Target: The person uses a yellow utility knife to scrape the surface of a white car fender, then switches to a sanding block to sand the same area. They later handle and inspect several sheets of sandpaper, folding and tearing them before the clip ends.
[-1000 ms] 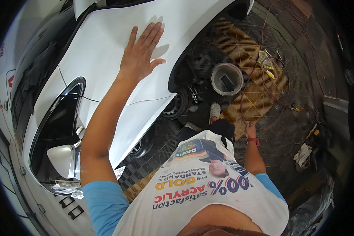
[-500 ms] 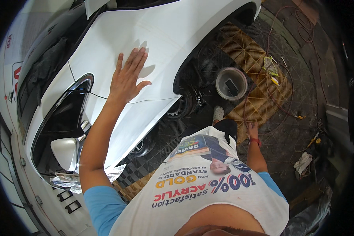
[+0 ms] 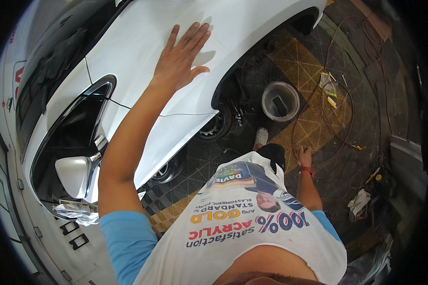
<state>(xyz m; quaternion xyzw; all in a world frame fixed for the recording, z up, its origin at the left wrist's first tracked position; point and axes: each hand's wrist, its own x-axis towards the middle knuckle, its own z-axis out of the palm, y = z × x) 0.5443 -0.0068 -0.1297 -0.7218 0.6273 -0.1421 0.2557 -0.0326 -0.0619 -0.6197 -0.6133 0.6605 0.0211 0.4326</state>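
My left hand point(image 3: 179, 61) is spread flat over the white front fender point(image 3: 142, 102) of a car, fingers pointing away from me and thumb out to the right. Shadows lie beside the fingers, so I cannot tell whether the whole palm touches the panel. Nothing is held in it. My right hand point(image 3: 305, 156) hangs low at my right side, a red band point(image 3: 307, 171) on its wrist. Its fingers are loosely bent and partly apart, with nothing visible in them. To its upper left stands a round grey bucket point(image 3: 267, 110) with a dark rectangular piece inside.
A wheel point(image 3: 216, 124) shows below the fender. The white side mirror point(image 3: 73, 176) juts out at left, with crumpled clear plastic sheeting point(image 3: 83, 214) under it. A thin red hose point(image 3: 324, 114) loops over the black-and-yellow floor tiles. A pale cloth point(image 3: 359, 204) lies at far right.
My left hand has slid up and to the right over the fender, still spread. The right hand stays low at my side, its fingers a little more bent. My view has shifted slightly.
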